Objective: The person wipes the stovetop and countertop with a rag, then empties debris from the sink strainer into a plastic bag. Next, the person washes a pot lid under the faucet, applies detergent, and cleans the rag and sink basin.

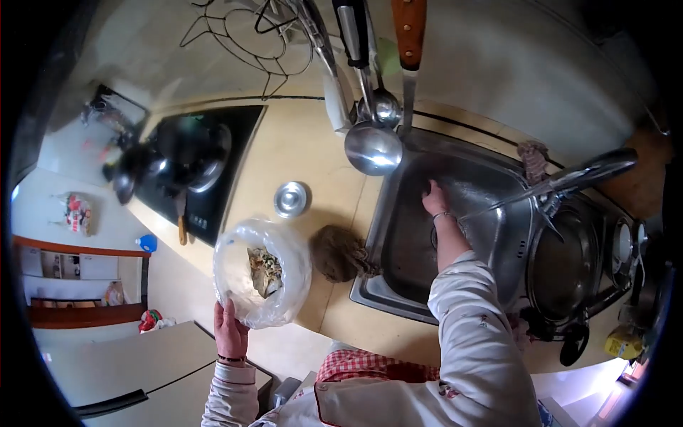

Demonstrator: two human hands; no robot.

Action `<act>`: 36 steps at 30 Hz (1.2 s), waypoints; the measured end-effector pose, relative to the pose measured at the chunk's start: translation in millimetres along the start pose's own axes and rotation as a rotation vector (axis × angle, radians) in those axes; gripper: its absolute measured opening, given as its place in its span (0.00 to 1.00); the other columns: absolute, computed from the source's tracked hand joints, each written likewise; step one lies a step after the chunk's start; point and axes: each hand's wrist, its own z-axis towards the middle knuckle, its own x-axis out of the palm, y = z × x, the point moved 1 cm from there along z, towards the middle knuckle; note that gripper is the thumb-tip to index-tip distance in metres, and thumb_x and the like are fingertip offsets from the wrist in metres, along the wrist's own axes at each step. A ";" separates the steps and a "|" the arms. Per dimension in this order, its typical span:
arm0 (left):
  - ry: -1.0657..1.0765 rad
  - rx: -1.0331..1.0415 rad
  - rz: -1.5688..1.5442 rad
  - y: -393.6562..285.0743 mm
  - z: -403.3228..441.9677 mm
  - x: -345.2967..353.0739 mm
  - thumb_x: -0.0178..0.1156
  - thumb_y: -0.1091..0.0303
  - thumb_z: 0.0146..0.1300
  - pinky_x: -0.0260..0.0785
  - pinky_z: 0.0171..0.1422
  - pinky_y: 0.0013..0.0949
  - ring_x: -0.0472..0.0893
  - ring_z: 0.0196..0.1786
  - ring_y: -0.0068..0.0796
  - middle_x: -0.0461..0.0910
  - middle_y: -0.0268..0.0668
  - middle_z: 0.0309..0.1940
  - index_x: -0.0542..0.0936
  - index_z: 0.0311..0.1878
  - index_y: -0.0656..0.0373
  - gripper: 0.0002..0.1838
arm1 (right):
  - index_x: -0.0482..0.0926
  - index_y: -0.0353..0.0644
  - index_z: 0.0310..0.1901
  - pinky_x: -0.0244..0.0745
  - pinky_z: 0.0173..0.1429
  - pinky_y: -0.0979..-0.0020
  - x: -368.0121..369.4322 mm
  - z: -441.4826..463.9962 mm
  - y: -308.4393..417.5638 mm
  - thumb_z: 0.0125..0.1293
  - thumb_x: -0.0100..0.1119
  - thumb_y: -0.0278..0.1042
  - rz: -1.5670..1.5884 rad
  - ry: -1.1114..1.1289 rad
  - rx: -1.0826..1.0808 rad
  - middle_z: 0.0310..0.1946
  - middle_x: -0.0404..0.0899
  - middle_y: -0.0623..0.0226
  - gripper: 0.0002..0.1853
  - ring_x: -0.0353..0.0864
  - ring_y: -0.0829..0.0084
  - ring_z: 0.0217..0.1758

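Note:
My left hand (230, 331) grips the near rim of a clear plastic bag (293, 288), which is spread open at the counter's front edge with food scraps (265, 272) inside. My right hand (435, 199) reaches down into the metal sink (420, 249), beside a stream of water from the faucet (583, 171). Its fingers point down and whatever they may hold is too small to make out. Between the bag and the sink lies a brown bundle (336, 254), with a round metal lid (291, 199) behind the bag.
On the left is a black cooktop (226, 156) with pans. A ladle (373, 149) and other utensils hang over the sink's back left corner. A large round pan (563, 263) stands right of the sink, near a yellow container (623, 343).

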 end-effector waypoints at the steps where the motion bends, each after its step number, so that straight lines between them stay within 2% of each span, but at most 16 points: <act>1: -0.014 0.002 0.001 0.1 -0.2 -0.7 0.49 0.65 0.68 0.73 0.50 0.33 0.76 0.51 0.31 0.73 0.35 0.51 0.66 0.59 0.59 0.19 | 0.76 0.41 0.47 0.71 0.54 0.61 15.6 -6.5 -2.0 0.57 0.53 0.33 -0.142 0.007 -0.077 0.44 0.78 0.53 0.15 0.75 0.53 0.50; 2: -0.019 -0.002 0.005 1.9 0.3 -2.8 0.49 0.65 0.68 0.73 0.50 0.33 0.76 0.51 0.31 0.73 0.35 0.51 0.66 0.59 0.59 0.19 | 0.75 0.41 0.49 0.69 0.56 0.61 27.6 -16.3 -7.6 0.57 0.53 0.32 -0.290 0.014 -0.151 0.47 0.76 0.52 0.17 0.74 0.54 0.52; 4: -0.015 0.046 0.068 2.7 0.4 -2.8 0.48 0.64 0.68 0.74 0.48 0.34 0.77 0.49 0.30 0.74 0.35 0.50 0.66 0.59 0.57 0.18 | 0.75 0.41 0.49 0.66 0.60 0.60 43.6 -50.1 -9.4 0.58 0.49 0.30 -0.396 0.509 -0.122 0.51 0.73 0.52 0.17 0.72 0.54 0.55; 6: -0.005 0.004 0.010 1.5 1.0 -0.6 0.48 0.64 0.68 0.75 0.47 0.34 0.77 0.49 0.29 0.74 0.35 0.50 0.66 0.59 0.57 0.17 | 0.78 0.42 0.42 0.65 0.60 0.61 62.5 -103.1 -48.9 0.56 0.48 0.24 -0.131 0.497 -0.282 0.51 0.72 0.58 0.13 0.69 0.57 0.55; 8: 0.023 0.001 -0.006 1.4 1.3 -1.3 0.48 0.64 0.68 0.75 0.47 0.33 0.77 0.49 0.29 0.74 0.35 0.50 0.66 0.59 0.56 0.17 | 0.77 0.43 0.47 0.67 0.57 0.57 -12.2 -145.7 -30.9 0.60 0.45 0.31 -0.561 0.719 -0.828 0.48 0.75 0.58 0.16 0.73 0.59 0.53; 10: 0.041 -0.002 -0.009 -1.0 1.4 -1.0 0.48 0.64 0.68 0.75 0.48 0.34 0.76 0.50 0.29 0.74 0.35 0.50 0.65 0.59 0.55 0.17 | 0.79 0.45 0.44 0.67 0.55 0.60 -48.6 -146.4 -61.6 0.62 0.44 0.37 -0.653 0.703 -0.849 0.46 0.75 0.62 0.15 0.72 0.63 0.52; 12: 0.020 -0.014 -0.024 2.3 2.2 -5.2 0.48 0.64 0.68 0.75 0.47 0.33 0.76 0.50 0.29 0.74 0.35 0.50 0.66 0.58 0.55 0.17 | 0.81 0.46 0.36 0.68 0.53 0.62 -67.5 -130.7 -97.4 0.62 0.45 0.40 -0.791 0.512 -0.354 0.42 0.76 0.67 0.13 0.72 0.66 0.51; 14: 0.041 0.001 -0.024 3.5 2.6 -6.2 0.50 0.63 0.68 0.74 0.45 0.31 0.76 0.48 0.27 0.74 0.34 0.49 0.66 0.58 0.56 0.17 | 0.79 0.44 0.34 0.70 0.49 0.63 -98.0 -133.6 -84.3 0.58 0.50 0.34 -0.873 0.082 -0.302 0.35 0.78 0.64 0.08 0.76 0.63 0.43; 15: 0.039 -0.003 -0.029 4.0 3.2 -8.2 0.50 0.63 0.68 0.74 0.45 0.31 0.76 0.47 0.27 0.74 0.34 0.49 0.66 0.58 0.56 0.17 | 0.79 0.44 0.34 0.70 0.49 0.63 -99.8 -129.6 -80.1 0.58 0.50 0.34 -0.876 0.083 -0.305 0.35 0.78 0.64 0.08 0.76 0.63 0.43; 18: 0.027 -0.013 -0.040 9.1 6.2 -16.5 0.50 0.64 0.68 0.74 0.45 0.33 0.76 0.48 0.28 0.74 0.35 0.48 0.66 0.57 0.56 0.17 | 0.80 0.41 0.29 0.72 0.38 0.58 -135.4 -116.3 -59.2 0.56 0.58 0.40 0.000 0.144 -0.026 0.28 0.77 0.50 0.11 0.77 0.49 0.35; 22: 0.089 0.006 -0.045 3.9 4.7 -4.8 0.48 0.61 0.69 0.75 0.49 0.36 0.76 0.51 0.32 0.72 0.38 0.52 0.64 0.59 0.56 0.19 | 0.80 0.41 0.30 0.72 0.38 0.58 -231.9 -135.5 -37.8 0.60 0.54 0.50 -0.167 0.033 0.160 0.30 0.78 0.52 0.18 0.78 0.50 0.35; 25: 0.109 0.016 -0.016 6.2 9.6 -11.9 0.48 0.61 0.68 0.75 0.46 0.33 0.76 0.50 0.30 0.72 0.37 0.51 0.64 0.59 0.56 0.19 | 0.81 0.41 0.34 0.74 0.39 0.62 -303.5 -117.2 -47.6 0.62 0.51 0.53 -0.150 -0.123 0.226 0.28 0.80 0.54 0.21 0.80 0.55 0.34; 26: 0.106 0.017 -0.022 7.1 8.9 -12.9 0.48 0.61 0.68 0.75 0.45 0.32 0.76 0.49 0.29 0.73 0.37 0.50 0.64 0.59 0.56 0.19 | 0.81 0.40 0.31 0.73 0.39 0.63 -310.8 -101.0 -76.4 0.62 0.51 0.53 0.020 -0.223 0.236 0.25 0.80 0.56 0.22 0.81 0.56 0.33; 30: 0.115 0.013 0.018 2.9 5.7 -12.7 0.49 0.61 0.68 0.75 0.43 0.31 0.77 0.47 0.27 0.73 0.36 0.49 0.65 0.57 0.56 0.18 | 0.81 0.39 0.24 0.74 0.38 0.62 -330.2 -88.5 -67.1 0.62 0.51 0.52 -0.178 -0.336 0.180 0.20 0.80 0.58 0.23 0.80 0.55 0.31; 34: 0.118 0.001 0.001 10.1 14.6 -26.9 0.51 0.60 0.67 0.74 0.47 0.37 0.75 0.49 0.31 0.73 0.37 0.49 0.66 0.56 0.56 0.17 | 0.79 0.42 0.38 0.75 0.42 0.64 -289.5 -113.9 -78.9 0.60 0.55 0.39 0.021 -0.276 0.074 0.32 0.81 0.55 0.11 0.81 0.60 0.37; 36: 0.163 0.031 -0.015 9.6 13.4 -21.6 0.51 0.59 0.67 0.74 0.47 0.37 0.75 0.50 0.32 0.73 0.39 0.49 0.66 0.56 0.56 0.18 | 0.79 0.42 0.35 0.75 0.42 0.66 -271.8 -158.6 -44.4 0.59 0.55 0.35 0.063 -0.170 0.050 0.31 0.81 0.57 0.08 0.81 0.63 0.36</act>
